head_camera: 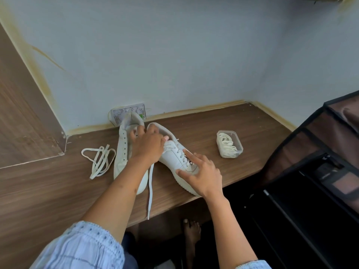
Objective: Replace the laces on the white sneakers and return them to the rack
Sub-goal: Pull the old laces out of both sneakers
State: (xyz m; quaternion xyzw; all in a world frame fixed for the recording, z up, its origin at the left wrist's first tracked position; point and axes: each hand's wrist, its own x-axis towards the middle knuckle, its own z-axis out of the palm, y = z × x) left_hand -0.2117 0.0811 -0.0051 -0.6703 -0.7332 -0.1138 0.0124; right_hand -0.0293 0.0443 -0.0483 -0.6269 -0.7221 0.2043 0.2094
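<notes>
At far left, a brown wooden panel (23,117) standing against the pale wall (174,55). On the wooden desk (223,121), a loose white lace (99,162) lying in tangled loops, just beside the unlaced sneaker (121,156). Behind that shoe's heel, a wall socket plate (118,115), partly hidden. Next, the left hand (147,146), fingers curled at the collar of the laced sneaker (172,158), apparently pinching lace near the top eyelets, though the grip itself cannot be made out; forearm crossing over the unlaced shoe and covering much of it. A freed lace end (150,191) hanging down from under that hand and past the desk edge. On the laced sneaker's toe half, the right hand (202,175), fingers spread, index fingertip pressed on the lacing, thumb against the side. Further right, well apart from the shoes, a clear plastic tub (230,144) holding coiled laces. At far right, a dark shoe rack (320,171) with a mesh cover. Below the desk edge, a bare foot (191,237) on the floor.
</notes>
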